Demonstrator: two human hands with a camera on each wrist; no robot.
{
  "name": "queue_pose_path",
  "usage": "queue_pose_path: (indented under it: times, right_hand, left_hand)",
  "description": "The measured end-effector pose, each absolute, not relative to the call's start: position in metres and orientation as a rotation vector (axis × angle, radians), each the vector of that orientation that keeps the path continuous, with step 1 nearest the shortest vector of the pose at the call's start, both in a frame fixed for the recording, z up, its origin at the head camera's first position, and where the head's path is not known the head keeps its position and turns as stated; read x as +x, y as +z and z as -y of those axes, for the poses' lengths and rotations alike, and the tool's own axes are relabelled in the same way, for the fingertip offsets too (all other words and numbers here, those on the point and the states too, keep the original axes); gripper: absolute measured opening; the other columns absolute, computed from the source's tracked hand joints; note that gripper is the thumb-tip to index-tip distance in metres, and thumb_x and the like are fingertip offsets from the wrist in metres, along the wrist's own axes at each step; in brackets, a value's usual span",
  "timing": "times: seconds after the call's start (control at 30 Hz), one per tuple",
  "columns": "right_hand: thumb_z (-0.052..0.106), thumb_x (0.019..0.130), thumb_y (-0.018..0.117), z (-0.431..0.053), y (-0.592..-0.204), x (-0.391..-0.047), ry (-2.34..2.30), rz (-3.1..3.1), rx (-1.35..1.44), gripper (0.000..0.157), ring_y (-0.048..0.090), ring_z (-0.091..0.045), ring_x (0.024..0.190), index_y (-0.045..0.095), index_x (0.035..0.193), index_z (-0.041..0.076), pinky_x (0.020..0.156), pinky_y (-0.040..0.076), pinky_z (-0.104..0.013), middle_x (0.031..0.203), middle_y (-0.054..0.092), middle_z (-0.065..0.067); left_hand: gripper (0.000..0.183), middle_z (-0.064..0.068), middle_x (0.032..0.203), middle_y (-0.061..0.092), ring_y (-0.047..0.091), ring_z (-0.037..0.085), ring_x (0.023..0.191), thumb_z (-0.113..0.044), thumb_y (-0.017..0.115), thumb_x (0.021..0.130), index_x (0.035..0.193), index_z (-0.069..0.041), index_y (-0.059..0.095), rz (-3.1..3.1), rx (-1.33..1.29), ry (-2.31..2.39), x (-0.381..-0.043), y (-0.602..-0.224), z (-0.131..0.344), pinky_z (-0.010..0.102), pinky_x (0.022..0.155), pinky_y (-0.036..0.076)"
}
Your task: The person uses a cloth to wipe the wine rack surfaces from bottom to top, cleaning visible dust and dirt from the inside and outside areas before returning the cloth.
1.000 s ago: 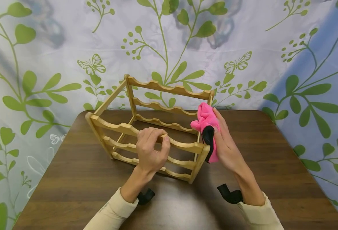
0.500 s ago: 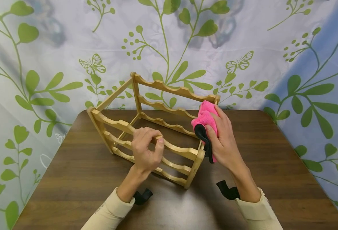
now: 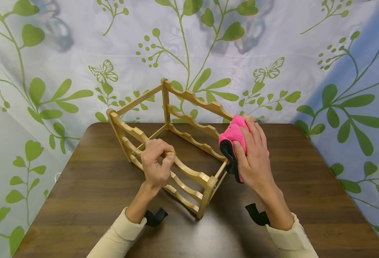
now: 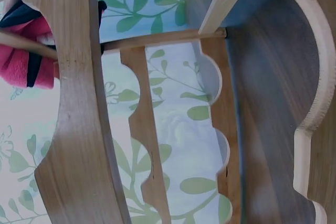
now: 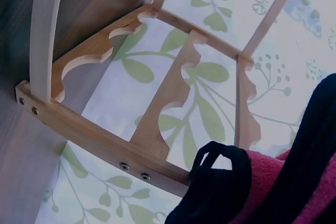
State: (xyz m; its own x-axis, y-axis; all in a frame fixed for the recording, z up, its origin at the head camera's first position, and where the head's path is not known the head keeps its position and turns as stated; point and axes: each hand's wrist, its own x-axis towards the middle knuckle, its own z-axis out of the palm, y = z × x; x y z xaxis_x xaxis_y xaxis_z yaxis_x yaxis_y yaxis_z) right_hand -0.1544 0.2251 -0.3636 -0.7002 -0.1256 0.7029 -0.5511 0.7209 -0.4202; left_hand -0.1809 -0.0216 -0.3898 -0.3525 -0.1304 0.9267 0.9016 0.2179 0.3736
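A light wooden wine rack (image 3: pixel 207 197) with scalloped rails stands at an angle on the table. My left hand (image 3: pixel 157 163) grips its near top rail around the middle. At the rack's right end, my right hand (image 3: pixel 257 161) holds a bunched pink cloth (image 3: pixel 236 134) with black edging against the top side bar, partly covering that bar and the far corner. In the left wrist view, a rail of the rack (image 4: pixel 79 103) crosses close up, with the cloth (image 4: pixel 26 69) beyond it. The right wrist view has the cloth (image 5: pixel 262 177) beside the screwed end post (image 5: pixel 94 132).
The dark wooden table (image 3: pixel 89 200) extends around the rack. Behind it hangs a pale curtain (image 3: pixel 128 39) printed with green leaves and butterflies. A black curved piece (image 3: pixel 156 217) shows by the left wrist and another black piece (image 3: pixel 257 215) by the right wrist.
The rack has turned: its near right corner has come closer to me and leftward, its far side has shifted right. My left hand moved left with the rail; the right hand moved slightly rightward with the cloth.
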Motion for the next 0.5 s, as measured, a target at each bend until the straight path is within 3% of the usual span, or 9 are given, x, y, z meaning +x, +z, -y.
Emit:
queue_pose_path:
  times: [0.2, 0.5]
  right_hand:
    - [0.041, 0.105, 0.039, -0.227, -0.363, -0.148, 0.765, 2.251, 0.509, 0.058, 0.029, -0.041, 0.140, 0.051, 0.136, -0.006, 0.115, 0.020, -0.054, 0.147, 0.042, -0.023]
    - [0.046, 0.102, 0.044, -0.228, -0.358, -0.136, 0.695, 2.236, 0.507, 0.058, 0.038, -0.041, 0.132, 0.057, 0.131, -0.002, 0.112, 0.028, -0.052, 0.135, 0.054, -0.020]
  left_hand:
    - [0.016, 0.001, 0.053, 0.043, 0.032, 0.016, 0.052, -0.007, 0.044, 0.073, 0.058, -0.010, 0.052, 1.523, -0.790, -1.385, -0.181, -0.389, 0.025, 0.030, 0.069, 0.027]
    - [0.014, 0.000, 0.055, 0.045, 0.034, 0.014, 0.054, -0.009, 0.047, 0.073, 0.060, -0.010, 0.054, 1.567, -0.853, -1.413, -0.181, -0.385, 0.031, 0.029, 0.067, 0.026]
